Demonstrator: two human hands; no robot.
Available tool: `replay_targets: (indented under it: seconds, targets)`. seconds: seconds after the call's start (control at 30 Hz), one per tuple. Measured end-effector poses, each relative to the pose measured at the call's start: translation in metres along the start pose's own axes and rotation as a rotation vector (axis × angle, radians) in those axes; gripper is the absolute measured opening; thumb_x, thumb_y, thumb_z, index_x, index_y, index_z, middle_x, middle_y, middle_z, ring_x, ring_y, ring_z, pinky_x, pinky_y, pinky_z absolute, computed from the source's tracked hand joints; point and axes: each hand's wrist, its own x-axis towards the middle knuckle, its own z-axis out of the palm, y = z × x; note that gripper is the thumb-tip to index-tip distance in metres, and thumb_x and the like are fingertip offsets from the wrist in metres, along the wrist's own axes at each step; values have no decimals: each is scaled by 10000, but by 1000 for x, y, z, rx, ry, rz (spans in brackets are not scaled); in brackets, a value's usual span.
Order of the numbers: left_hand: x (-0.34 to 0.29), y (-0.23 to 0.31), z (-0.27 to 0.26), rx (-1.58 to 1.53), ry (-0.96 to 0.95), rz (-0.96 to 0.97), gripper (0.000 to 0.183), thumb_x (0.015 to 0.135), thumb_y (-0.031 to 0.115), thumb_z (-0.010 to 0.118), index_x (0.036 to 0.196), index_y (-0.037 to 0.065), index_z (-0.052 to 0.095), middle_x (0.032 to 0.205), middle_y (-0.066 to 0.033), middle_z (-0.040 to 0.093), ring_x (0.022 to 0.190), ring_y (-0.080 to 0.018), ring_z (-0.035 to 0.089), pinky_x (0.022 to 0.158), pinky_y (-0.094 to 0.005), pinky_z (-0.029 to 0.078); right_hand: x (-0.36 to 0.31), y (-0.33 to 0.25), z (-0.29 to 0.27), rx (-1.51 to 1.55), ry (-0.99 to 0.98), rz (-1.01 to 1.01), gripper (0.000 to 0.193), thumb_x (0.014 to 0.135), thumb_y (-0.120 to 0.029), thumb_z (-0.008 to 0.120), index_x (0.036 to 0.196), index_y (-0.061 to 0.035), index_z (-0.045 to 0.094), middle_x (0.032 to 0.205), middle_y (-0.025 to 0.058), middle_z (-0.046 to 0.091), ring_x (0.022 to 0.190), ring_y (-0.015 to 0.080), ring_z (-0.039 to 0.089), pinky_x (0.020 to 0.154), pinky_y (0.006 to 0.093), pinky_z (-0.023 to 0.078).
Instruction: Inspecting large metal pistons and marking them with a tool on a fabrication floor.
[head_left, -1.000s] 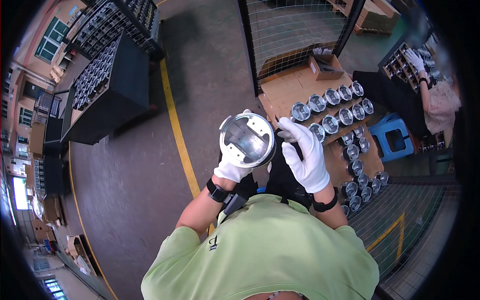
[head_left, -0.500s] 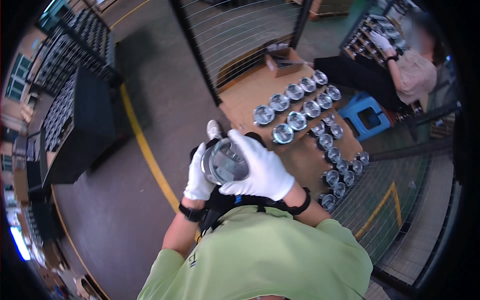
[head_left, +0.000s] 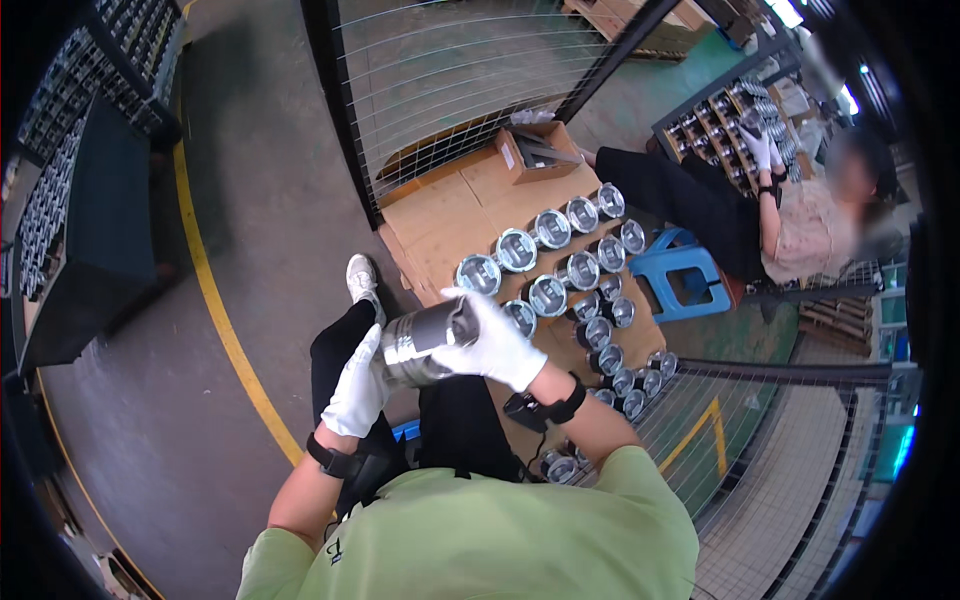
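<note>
Both of my hands wear white gloves and hold a metal engine piston in front of me, above my legs. It lies on its side, with its shiny grooved band and dark grey skirt showing. My left hand closes on its left end, near the grooves. My right hand grips the other end from the right, fingers over the top and thumb along the near side. Just beyond my right hand, several similar pistons stand in rows, their round silver crowns up.
The pistons stand on a cardboard-covered table, with an open carton at its far end. Wire mesh panels rise behind and at right. A blue stool stands near a seated co-worker. Dark racks line the left.
My hands have turned the piston from showing its round face to showing its side. My view has swung right, and more of my legs shows.
</note>
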Motion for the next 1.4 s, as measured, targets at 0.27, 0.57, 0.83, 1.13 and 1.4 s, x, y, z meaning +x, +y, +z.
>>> replay_targets:
  seconds: [0.27,0.57,0.83,1.13,1.4]
  targets:
    - [29,24,-119,634,450,81,255,980,273,578,827,79,639,669,-5,609,472,-60,485,464,-214,399,146,61,-109,-651,252,152,881,581,-471,869,1267,-33,532,1155,244,589,1101,379,585,954,408,491]
    - [37,7,-136,687,602,225,367,974,227,595,649,59,619,555,-10,588,365,-49,401,370,-223,293,260,160,-176,-868,244,439,936,582,-528,839,1322,-69,494,1274,252,532,1138,366,584,967,406,494]
    - [44,11,-142,593,516,254,357,991,248,567,696,54,621,606,-63,637,361,-69,436,349,-216,317,237,179,-178,-1075,292,404,608,736,-378,740,1236,-80,562,1250,178,571,1125,364,593,955,436,500]
    - [53,7,-121,788,412,366,403,1006,288,533,701,34,608,578,-61,591,378,-68,407,347,-218,321,-26,145,-150,-807,475,334,274,849,-231,566,1057,-98,685,1028,163,680,938,361,647,828,453,524]
    - [46,6,-121,905,327,221,333,990,371,545,806,99,600,679,-18,601,499,-76,470,432,-223,358,-297,249,-3,-380,-44,1062,404,761,-289,624,1044,-18,720,1113,233,666,1041,387,647,898,449,513]
